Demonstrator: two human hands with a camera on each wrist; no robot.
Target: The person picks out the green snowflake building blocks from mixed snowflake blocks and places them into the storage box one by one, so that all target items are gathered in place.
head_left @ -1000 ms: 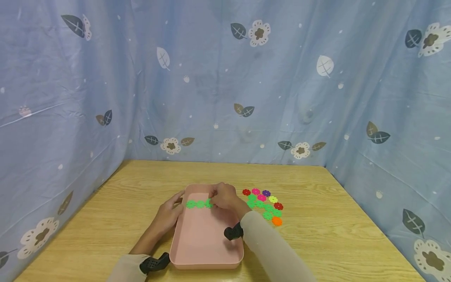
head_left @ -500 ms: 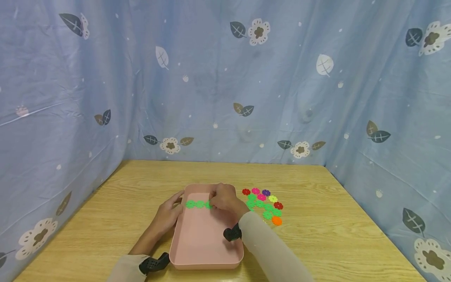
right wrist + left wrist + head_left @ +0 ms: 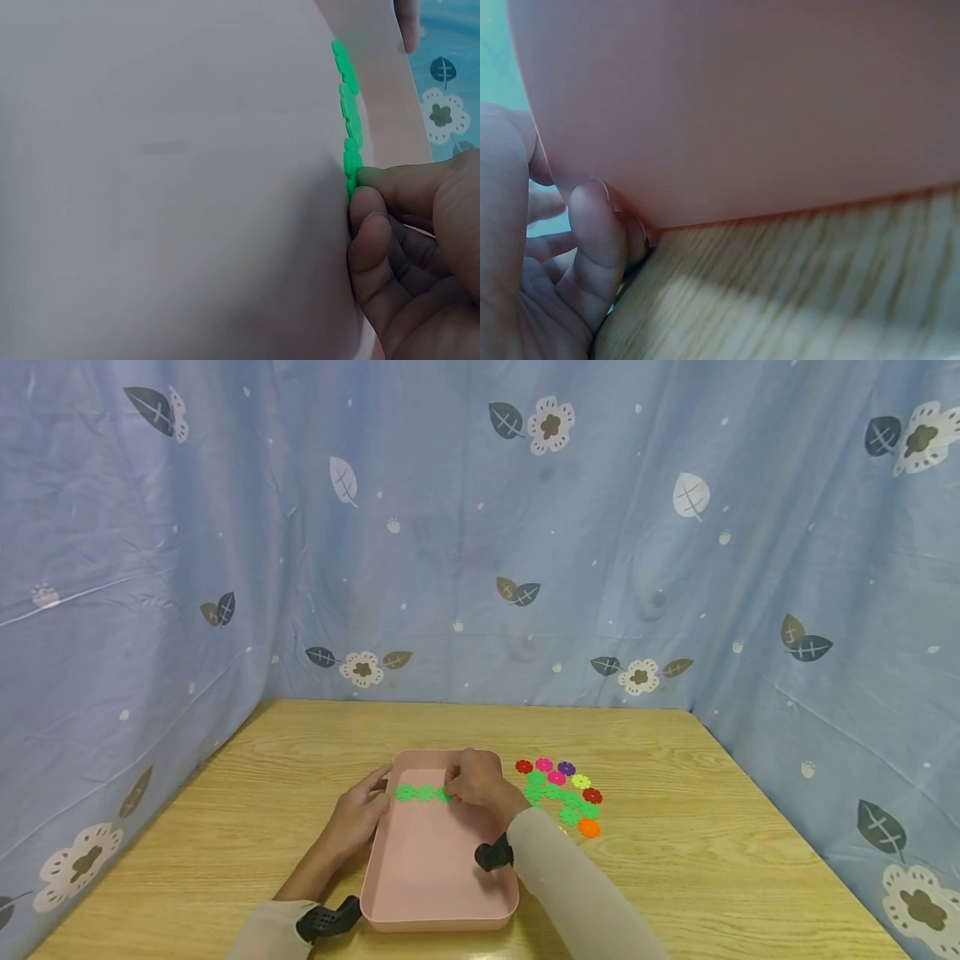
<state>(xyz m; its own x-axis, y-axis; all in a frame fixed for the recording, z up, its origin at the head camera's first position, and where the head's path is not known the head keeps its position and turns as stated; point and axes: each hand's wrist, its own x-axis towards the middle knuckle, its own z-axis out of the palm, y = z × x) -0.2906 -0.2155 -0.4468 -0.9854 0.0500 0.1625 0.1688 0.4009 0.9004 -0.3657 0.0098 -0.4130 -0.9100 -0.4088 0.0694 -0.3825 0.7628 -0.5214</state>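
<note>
A pink rectangular tray [image 3: 438,868] lies on the wooden table. Two green flower-shaped discs [image 3: 416,792] sit side by side in a row near its far end. At the right end of that row is a third green disc [image 3: 352,159], its lower edge pinched between thumb and finger of my right hand [image 3: 480,781]. My left hand [image 3: 356,817] holds the tray's left side, thumb at the rim and curled fingers against the outer wall, as the left wrist view shows. Part of the third disc is hidden behind the right fingers.
Right of the tray lies a cluster of loose flower-shaped discs: several green discs [image 3: 552,792], red [image 3: 592,796], pink [image 3: 557,778], a purple disc [image 3: 566,768], a yellow disc [image 3: 581,782] and an orange disc [image 3: 589,828]. A patterned blue curtain [image 3: 465,568] surrounds the table.
</note>
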